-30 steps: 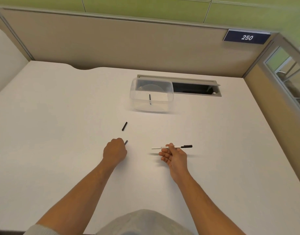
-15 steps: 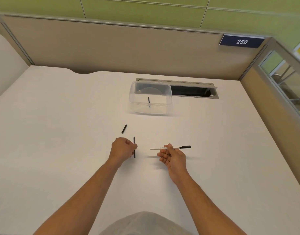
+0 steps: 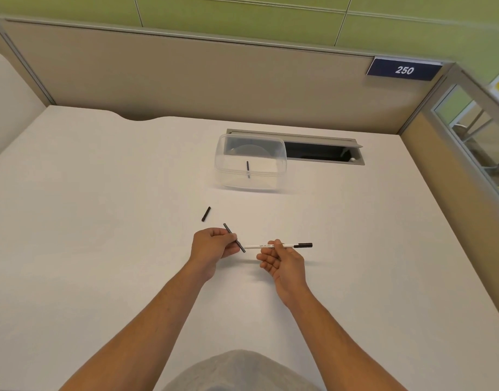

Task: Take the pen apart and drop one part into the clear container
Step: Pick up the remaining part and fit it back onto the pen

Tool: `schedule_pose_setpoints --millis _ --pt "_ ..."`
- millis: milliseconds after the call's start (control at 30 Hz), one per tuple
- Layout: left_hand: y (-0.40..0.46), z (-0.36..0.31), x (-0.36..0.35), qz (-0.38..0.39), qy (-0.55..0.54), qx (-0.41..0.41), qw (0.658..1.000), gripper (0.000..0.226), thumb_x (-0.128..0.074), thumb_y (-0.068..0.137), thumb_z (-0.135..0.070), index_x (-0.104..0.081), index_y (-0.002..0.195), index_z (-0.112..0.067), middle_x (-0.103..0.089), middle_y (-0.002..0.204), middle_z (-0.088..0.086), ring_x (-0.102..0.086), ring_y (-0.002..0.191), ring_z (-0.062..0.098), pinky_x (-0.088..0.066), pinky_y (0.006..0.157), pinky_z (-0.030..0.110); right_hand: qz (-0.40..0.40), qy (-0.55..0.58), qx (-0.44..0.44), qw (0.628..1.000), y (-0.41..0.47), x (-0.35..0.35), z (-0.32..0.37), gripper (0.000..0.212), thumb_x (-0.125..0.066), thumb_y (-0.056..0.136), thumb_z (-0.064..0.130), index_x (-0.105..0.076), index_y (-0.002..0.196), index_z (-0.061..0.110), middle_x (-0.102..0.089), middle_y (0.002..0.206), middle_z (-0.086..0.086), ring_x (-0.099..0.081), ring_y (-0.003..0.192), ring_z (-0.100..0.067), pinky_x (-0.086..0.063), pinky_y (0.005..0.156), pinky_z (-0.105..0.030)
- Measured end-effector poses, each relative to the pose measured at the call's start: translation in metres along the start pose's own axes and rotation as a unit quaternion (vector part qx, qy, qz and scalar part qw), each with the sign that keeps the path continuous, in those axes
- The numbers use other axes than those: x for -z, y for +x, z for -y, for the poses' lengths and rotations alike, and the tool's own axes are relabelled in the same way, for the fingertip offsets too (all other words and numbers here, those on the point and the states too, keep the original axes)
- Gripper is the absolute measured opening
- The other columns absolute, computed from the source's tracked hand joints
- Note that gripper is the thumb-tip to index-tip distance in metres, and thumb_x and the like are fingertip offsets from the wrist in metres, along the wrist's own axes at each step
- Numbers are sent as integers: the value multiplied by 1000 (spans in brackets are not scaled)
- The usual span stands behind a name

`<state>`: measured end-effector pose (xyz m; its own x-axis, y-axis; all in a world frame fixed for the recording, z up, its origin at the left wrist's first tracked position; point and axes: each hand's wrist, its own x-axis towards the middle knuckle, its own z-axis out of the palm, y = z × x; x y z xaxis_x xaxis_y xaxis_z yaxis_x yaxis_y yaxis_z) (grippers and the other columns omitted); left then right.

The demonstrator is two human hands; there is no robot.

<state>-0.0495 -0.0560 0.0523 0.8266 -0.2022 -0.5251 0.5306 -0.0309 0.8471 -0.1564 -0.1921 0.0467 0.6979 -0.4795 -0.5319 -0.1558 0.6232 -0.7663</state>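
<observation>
Pen (image 3: 276, 245): slim white plastic barrel with small dark print and a black end piece on its right; held level above the desk's middle, toward the near edge, pinched between thumb and fingers of the right hand (image 3: 282, 261), palm turned up.

Thin rod (image 3: 234, 241): black, straight, narrow; gripped in the curled fingers of the left hand (image 3: 214, 245), slanting from upper left to lower right, its lower tip just beside the barrel's left end. Half a second earlier it stood nearly upright and well apart from the barrel; the left hand has since come nearer the right.

Short black piece (image 3: 206, 214): small cylinder, lying loose on the desk beyond the left hand, unmoved.

Clear container (image 3: 251, 167): see-through plastic, rounded rectangle, open top, standing toward the far edge, right of centre; one thin black stick (image 3: 248, 169) lies inside, as before.

Desk (image 3: 101, 221): smooth matte white top; broad bare stretches left, right and between hands and container.

Cable slot (image 3: 321, 150): grey-framed dark opening just behind the container, along the far edge.

Number plate (image 3: 404, 69): dark blue, reads 250, on the beige partition.
</observation>
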Motion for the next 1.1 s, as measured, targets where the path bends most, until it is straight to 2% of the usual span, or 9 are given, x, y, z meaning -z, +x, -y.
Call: schedule_pose_setpoints --millis 433,600,967,1100 --pt "5 -7 -5 -19 -56 -5 998 11 -70 81 1 -61 74 -1 -70 69 15 -71 60 23 -58 60 25 -14 25 -1 1000 5 0 4 19 -55 94 20 -63 92 3 -70 71 -12 -69 66 -24 -55 54 -29" --pt "4 -6 -7 -9 -69 -10 998 11 -68 82 2 -59 77 -1 -70 70 15 -72 65 25 -60 67 30 -6 23 -2 1000 6 -1 3 20 -54 94 21 -63 93 3 -70 73 -12 -69 68 -25 -56 55 -29" --pt "-2 -1 -12 -8 -145 -23 989 30 -66 83 6 -48 102 -10 -73 81 22 -74 79 30 -60 70 29 -18 65 -9 998 7 -1 5 18 -54 95 20 -61 94 3 -70 71 -11 -69 66 -23 -56 55 -29" --pt "-4 4 -12 -16 -136 -44 990 32 -70 82 4 -47 101 -10 -74 82 22 -75 76 29 -60 70 27 -25 72 -10 997 6 0 6 18 -54 94 20 -60 94 3 -70 71 -11 -69 66 -23 -56 54 -28"
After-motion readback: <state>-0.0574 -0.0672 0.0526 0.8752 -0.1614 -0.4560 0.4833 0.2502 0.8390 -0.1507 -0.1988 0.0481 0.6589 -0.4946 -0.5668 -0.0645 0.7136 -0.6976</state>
